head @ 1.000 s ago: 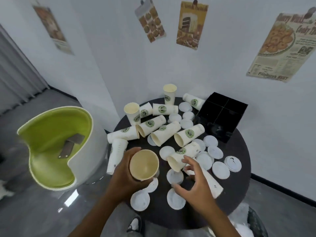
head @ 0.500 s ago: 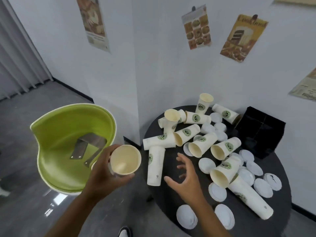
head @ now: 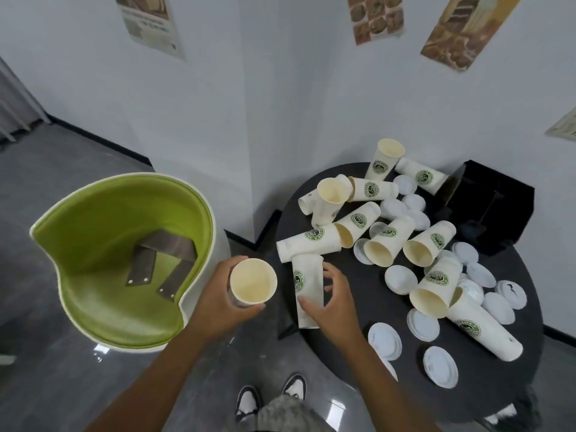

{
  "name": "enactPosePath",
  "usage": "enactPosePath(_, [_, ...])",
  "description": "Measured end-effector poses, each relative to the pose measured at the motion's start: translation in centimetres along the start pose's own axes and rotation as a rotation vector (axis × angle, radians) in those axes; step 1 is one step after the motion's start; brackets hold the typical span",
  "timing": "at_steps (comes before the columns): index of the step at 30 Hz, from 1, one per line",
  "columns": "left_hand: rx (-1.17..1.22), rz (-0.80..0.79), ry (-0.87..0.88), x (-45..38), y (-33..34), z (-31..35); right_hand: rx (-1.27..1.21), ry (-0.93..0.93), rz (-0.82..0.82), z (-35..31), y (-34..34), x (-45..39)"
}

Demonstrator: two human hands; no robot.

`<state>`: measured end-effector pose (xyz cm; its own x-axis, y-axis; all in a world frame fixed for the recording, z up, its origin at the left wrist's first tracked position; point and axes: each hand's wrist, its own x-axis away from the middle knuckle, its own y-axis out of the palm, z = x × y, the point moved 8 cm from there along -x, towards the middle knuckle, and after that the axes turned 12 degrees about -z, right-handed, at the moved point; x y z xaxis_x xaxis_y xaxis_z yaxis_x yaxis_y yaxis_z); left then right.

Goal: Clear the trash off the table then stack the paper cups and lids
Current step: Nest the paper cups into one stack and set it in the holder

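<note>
So the left hand (head: 218,302) is wrapped around an upright cream paper cup (head: 253,281), mouth facing up, held out past the edge of the round black table (head: 367,347) and just over the floor next to the lime-green tub chair with the white shell (head: 121,260). The right hand (head: 332,302) is spread over a cream paper cup with a green round logo lying on its side (head: 307,289) at the near-left edge of the table, thumb on one side and fingers curving over the other; looks like it's touching the cup but I honestly can't tell if it has a proper grip. The rest of the table is a mess of tipped-over logo cups (head: 361,219), a couple standing upright (head: 385,159) near the wall, and flat white plastic lids (head: 440,366) scattered across the near and right side. A black box organizer (head: 492,210) sits at the back right against the wall
</note>
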<state>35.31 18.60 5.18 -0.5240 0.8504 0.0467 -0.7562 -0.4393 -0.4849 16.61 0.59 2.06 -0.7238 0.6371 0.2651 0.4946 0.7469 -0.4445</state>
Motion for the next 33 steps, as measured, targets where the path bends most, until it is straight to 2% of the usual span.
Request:
enactPosePath(6, [0.019, -0.022, -0.022, -1.8, -0.3, -1.7, 0.226, 0.134, 0.011, 1.9, 2.0, -4.5])
enactPosePath(12, [0.082, -0.108, -0.075, -3.4, 1.0, -4.0, 0.303, 0.255, 0.021, 3.5, 2.6, -5.9])
enactPosePath(18, [0.064, -0.229, -0.048, -5.6, 1.3, -6.7, 0.202, 0.329, 0.138, 4.8, 3.5, -6.2])
enactPosePath(23, [0.068, -0.339, 0.019, -8.1, 1.2, -6.3, 0.124, 0.375, 0.226, 5.3, 3.9, -6.0])
enactPosePath(33, [0.049, -0.428, 0.152, -11.6, -0.1, -1.9, -0.142, 0.163, 0.468, -0.3, -0.5, -2.4])
